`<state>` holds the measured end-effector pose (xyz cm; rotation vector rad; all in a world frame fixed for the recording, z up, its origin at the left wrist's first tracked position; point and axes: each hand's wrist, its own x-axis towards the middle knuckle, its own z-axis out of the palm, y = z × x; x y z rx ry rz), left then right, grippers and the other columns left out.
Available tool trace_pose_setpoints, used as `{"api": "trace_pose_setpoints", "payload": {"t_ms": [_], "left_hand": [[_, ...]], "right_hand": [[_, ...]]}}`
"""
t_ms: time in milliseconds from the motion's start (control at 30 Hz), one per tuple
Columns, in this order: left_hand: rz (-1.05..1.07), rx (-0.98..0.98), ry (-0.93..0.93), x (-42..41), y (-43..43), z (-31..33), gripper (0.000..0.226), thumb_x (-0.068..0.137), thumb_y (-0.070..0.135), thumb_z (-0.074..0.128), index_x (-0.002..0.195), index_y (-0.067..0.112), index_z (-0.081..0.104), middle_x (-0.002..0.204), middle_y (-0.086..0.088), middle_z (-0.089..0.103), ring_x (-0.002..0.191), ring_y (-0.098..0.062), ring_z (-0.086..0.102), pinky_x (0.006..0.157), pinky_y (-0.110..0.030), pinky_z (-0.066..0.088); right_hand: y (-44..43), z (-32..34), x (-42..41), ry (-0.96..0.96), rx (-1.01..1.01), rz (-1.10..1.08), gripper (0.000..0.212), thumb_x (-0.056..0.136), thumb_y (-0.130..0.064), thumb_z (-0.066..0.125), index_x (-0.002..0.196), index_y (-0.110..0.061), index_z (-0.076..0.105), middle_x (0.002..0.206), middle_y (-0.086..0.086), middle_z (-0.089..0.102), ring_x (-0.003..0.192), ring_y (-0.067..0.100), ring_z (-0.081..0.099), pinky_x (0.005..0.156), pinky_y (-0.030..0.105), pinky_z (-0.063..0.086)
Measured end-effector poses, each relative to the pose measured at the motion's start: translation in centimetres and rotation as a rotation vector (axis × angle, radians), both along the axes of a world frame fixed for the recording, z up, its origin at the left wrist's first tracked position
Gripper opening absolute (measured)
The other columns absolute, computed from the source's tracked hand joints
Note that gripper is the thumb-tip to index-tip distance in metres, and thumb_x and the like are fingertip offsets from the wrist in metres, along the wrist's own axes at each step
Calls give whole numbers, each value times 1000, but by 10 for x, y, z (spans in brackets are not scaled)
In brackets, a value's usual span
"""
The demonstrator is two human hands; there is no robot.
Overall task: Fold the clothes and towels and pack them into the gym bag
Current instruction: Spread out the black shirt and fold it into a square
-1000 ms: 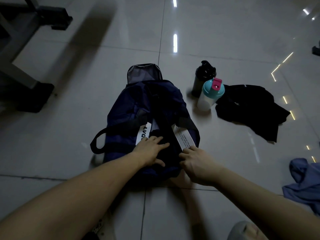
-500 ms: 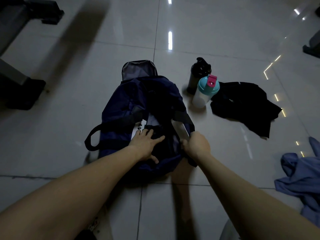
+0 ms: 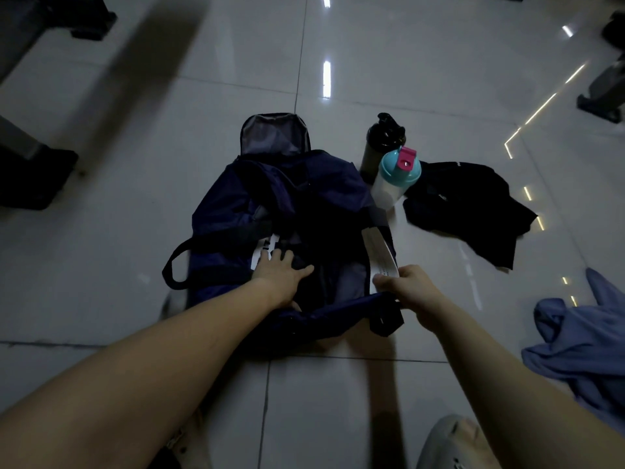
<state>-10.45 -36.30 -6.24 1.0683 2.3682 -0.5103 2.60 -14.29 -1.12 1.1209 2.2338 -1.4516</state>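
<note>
1. The gym bag [image 3: 270,211] lies on the tiled floor [image 3: 118,265] directly in front of the person, its near end between the two hands.
2. Since half a second ago the right hand [image 3: 411,291] has drawn the near right edge, with its white tag [image 3: 380,258], outward, so the mouth gapes wider and grey lining shows inside.
3. The left hand [image 3: 282,274] stays flat and spread on the dark contents by the left rim, gripping nothing; the right is closed on the bag's edge and a strap.
4. That likely means the bag is being opened for packing; a black garment [image 3: 473,208] to its right and a blue garment [image 3: 581,336] at the frame's right edge lie unfolded on the floor.
5. The bag's long axis runs away from the person, the far end with its raised grey flap [image 3: 274,137] pointing up-frame, the opened end nearest.
6. Two shaker bottles, one black [image 3: 380,143] and one teal-lidded [image 3: 395,179], stand just beside its far right corner.
</note>
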Motion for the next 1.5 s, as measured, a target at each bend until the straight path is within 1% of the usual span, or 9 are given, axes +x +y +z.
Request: {"api": "trace_pose_setpoints", "payload": {"t_ms": [133, 267, 400, 667, 900, 1067, 1200, 1367, 1500], "left_hand": [[-36, 32, 49, 4, -4, 1, 95, 92, 62, 60, 161, 37, -1, 167, -22, 3, 151, -42, 9, 122, -56, 12], [-103, 124, -14, 5, -4, -4, 97, 94, 49, 64, 162, 34, -3, 169, -16, -5, 155, -35, -1, 125, -51, 5], [-70, 123, -167, 0, -3, -8, 94, 96, 40, 65, 161, 36, -3, 169, -15, -2, 155, -35, 2, 125, -46, 10], [-86, 51, -92, 5, 10, -3, 75, 104, 31, 49, 161, 36, 0, 169, -17, 1, 154, -37, 7, 124, -49, 16], [-47, 189, -41, -2, -5, 13, 86, 93, 67, 50, 162, 32, 12, 169, -12, 5, 156, -32, 4, 126, -48, 7], [-91, 56, -78, 3, -21, -12, 88, 96, 72, 37, 160, 34, -10, 168, -13, -13, 155, -33, -16, 125, -52, -1], [-141, 27, -116, -3, -19, -3, 90, 94, 75, 35, 160, 35, -11, 168, -13, -13, 155, -32, -15, 125, -52, -3], [46, 235, 98, -8, -43, 16, 112, 78, 80, 60, 161, 22, 11, 166, -12, 16, 151, -31, 16, 123, -47, 16], [191, 53, 202, -17, -67, 24, 128, 66, 91, 57, 162, 25, 5, 168, -13, 5, 153, -37, 4, 120, -61, 8]], "right_hand": [[-25, -5, -11, -48, 251, -24, 31, 76, -36, 71, 76, -5, 66, 67, 10, 68, 64, 31, 67, 58, 39, 54], [-43, -11, -17, -115, -133, -183, 40, 67, -21, 85, 87, 6, 63, 68, 19, 61, 57, 34, 63, 55, 50, 58], [-43, -13, -18, -182, -177, -198, 29, 79, 1, 75, 100, 15, 59, 79, 25, 60, 67, 42, 66, 65, 71, 54], [-34, 4, -20, -106, -66, -322, 13, 90, -5, 48, 101, 1, 52, 86, 18, 56, 77, 33, 60, 62, 36, 45], [-47, -4, -16, -73, -38, -303, 5, 87, -5, 49, 83, -4, 48, 87, 19, 56, 81, 36, 62, 63, 38, 45], [-49, 5, -10, -48, -182, -257, 19, 86, -7, 69, 96, 1, 55, 95, 30, 65, 78, 46, 69, 64, 54, 59], [-54, 19, -12, -2, -223, -224, 31, 91, -30, 71, 97, -3, 57, 95, 24, 67, 79, 39, 69, 63, 45, 58], [-57, 33, -23, 361, 563, -87, 25, 93, -40, 60, 103, -17, 56, 102, 4, 60, 89, 25, 59, 79, 42, 51], [-85, 33, -44, 494, 924, 577, 30, 86, -19, 54, 113, -13, 65, 116, 9, 60, 103, 31, 59, 88, 45, 47]]}}
